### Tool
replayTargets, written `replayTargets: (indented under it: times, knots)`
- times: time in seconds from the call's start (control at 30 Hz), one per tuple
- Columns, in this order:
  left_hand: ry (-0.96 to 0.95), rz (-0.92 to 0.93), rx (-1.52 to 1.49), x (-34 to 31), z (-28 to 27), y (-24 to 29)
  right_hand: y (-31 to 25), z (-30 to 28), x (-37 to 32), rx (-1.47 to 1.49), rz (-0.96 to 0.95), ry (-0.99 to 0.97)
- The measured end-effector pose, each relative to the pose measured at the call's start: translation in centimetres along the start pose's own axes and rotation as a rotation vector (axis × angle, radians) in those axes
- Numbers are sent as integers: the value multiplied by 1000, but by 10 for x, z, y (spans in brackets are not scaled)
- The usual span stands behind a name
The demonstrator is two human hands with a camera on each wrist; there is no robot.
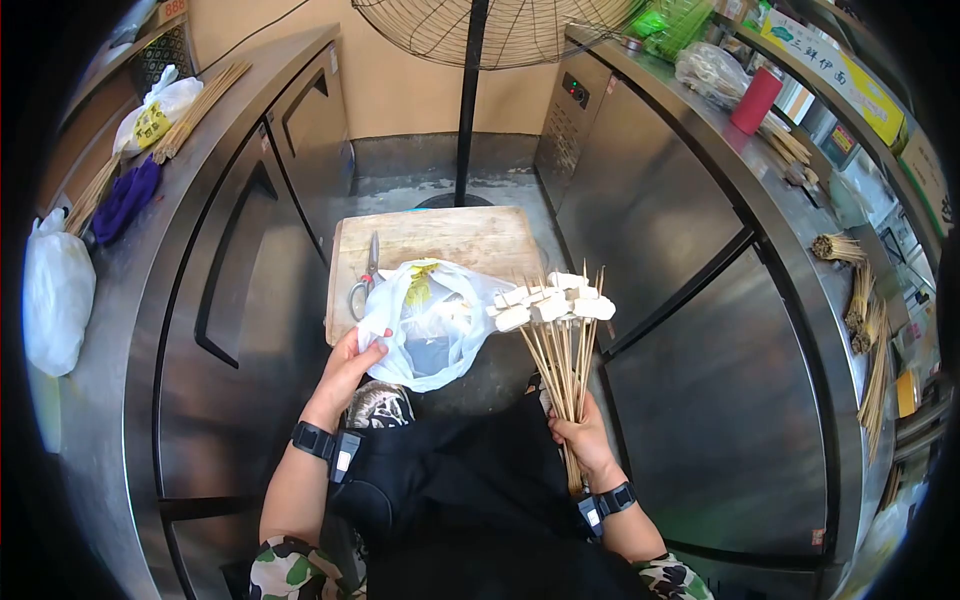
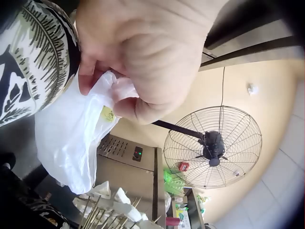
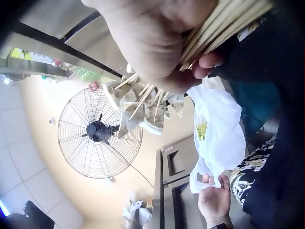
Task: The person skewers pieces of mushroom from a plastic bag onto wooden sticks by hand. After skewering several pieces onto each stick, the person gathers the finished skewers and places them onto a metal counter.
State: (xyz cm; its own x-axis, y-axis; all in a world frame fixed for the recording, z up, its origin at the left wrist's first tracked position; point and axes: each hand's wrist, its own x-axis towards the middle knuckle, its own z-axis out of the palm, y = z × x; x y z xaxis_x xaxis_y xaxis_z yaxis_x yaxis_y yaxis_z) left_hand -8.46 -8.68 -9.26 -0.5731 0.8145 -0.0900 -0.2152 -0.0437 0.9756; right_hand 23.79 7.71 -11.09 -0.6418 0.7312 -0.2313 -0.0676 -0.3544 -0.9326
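My left hand [image 1: 349, 368] pinches the rim of a white plastic bag [image 1: 462, 368], thumb on the outside, and the bag's mouth gapes upward. Yellow-green print shows on the bag, and something clear and shiny lies within. In my right hand [image 1: 587, 437] I grip a bundle of bamboo skewers [image 1: 560, 375] by their lower ends. White blocks [image 1: 550, 303], like tofu pieces, are threaded near the skewers' upper tips, right beside the bag's edge. In the right wrist view the fingers wrap round the skewer shafts [image 3: 224, 28]. Scissors [image 1: 368, 275] lie left of the bag.
A wooden board [image 1: 450, 230] lies under the bag and scissors. Steel cabinets flank both sides. A stand fan [image 1: 468, 110] rises behind the board. Bare skewer bundles [image 1: 858, 310] and a red bottle [image 1: 756, 100] sit on the right counter; a purple cloth [image 1: 126, 200] and bags on the left.
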Motion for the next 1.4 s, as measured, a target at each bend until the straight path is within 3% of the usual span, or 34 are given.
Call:
replayTargets:
  times: [0.17,0.3,0.37,0.43,0.53,0.63,0.67,0.77,0.8,0.9,0.93,0.97,1.03,1.1,1.2,1.3,1.4]
  knots:
    - [127,112,70,13,-2,1,-1,0,-2,88,36,19]
    - [301,345,210,36,-15,14,1,-6,-2,68,20,-19]
    - [362,444,543,62,-29,30,1,-6,-1,44,13,-24]
    - [365,712,786,82,-29,58,0,-4,-1,21,12,-18]
    - [367,928,1027,91,-15,102,-1,2,-2,11,1,-8]
    - [319,906,1179,92,-20,108,-1,4,-2,-18,-17,-5]
    - [308,821,1283,97,-37,98,-1,4,-3,-24,-21,2]
    - [540,577,1179,91,-55,67,-2,5,-3,-18,-4,21]
    - [527,566,1227,85,-54,64,-3,5,-2,-11,6,25]
    - [396,963,1291,50,9,91,-3,3,0,15,30,21]
    - [230,968,1251,51,23,88,-4,3,1,24,38,11]
    - [69,968,1204,55,32,82,-2,3,2,15,42,5]
    - [-72,676,1186,87,39,46,0,1,5,-5,43,-5]
    - [-22,431,1161,121,40,2,-3,6,4,-18,41,-4]
    - [-114,108,1317,151,44,-43,-6,9,1,-56,46,22]
    - [-320,50,1432,144,64,-69,-8,6,-2,-55,42,54]
    - [-335,19,1526,135,85,-69,-15,4,-3,15,59,61]
